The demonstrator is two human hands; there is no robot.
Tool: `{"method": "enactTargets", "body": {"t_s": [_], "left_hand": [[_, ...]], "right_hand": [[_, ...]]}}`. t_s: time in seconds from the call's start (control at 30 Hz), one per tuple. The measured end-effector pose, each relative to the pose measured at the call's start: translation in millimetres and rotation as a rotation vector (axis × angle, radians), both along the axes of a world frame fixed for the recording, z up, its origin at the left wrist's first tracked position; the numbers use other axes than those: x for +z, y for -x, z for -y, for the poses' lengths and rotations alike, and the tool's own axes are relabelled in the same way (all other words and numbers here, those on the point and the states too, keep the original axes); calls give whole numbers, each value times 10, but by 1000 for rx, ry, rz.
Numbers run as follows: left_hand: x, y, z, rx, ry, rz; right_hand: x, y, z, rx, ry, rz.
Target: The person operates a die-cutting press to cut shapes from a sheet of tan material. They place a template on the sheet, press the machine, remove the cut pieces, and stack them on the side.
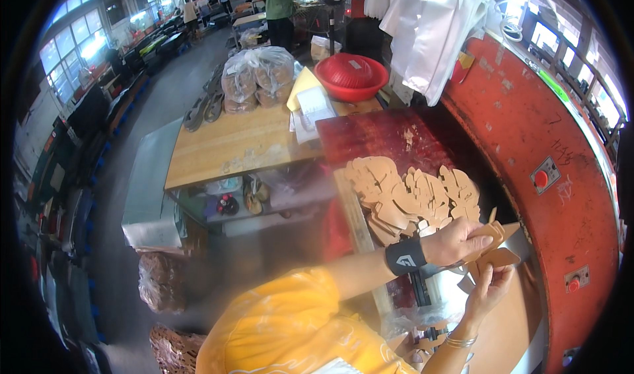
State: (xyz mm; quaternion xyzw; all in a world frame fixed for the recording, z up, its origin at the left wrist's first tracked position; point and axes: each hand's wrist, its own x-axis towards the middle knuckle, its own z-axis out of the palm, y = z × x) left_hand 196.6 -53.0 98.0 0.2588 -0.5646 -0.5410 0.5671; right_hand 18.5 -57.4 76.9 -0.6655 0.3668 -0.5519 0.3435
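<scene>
My left hand (456,240), with a black band at its wrist, is closed on a few tan flat cut-out pieces (490,234), thumb on top. Just below it, my right hand (487,293) has its fingers closed on the lower tan piece (503,258), which has a rounded edge. Whether the pieces are leather or board I cannot tell. Beside my left hand lies a heap of similar cut-outs (396,199) on the dark red table. A large tan sheet (508,334) lies under and beside my right hand.
To the right stands a red machine body (535,130) with a red push button (541,178). A wooden table (244,143) holds bagged brown pieces (257,77), papers (310,113) and a red basin (353,93). White cloth (429,37) hangs above. A person in green (282,4) stands farther back.
</scene>
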Motion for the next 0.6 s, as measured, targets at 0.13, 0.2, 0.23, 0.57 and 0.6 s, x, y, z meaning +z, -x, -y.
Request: {"method": "enactTargets", "body": {"t_s": [0.13,0.2,0.23,0.57,0.6], "left_hand": [[-43,-89,55,-141,58,-277],[-58,-189,100,-380,52,-326],[-52,-232,113,-509,52,-295],[269,-326,168,-454,-47,222],[256,-314,183,-415,-55,147]], "right_hand": [[-60,46,3,69,-146,227],[-87,51,9,230,-297,409],[-92,59,6,265,-342,446],[27,37,1,245,-229,248],[25,29,-1,350,-291,359]]}}
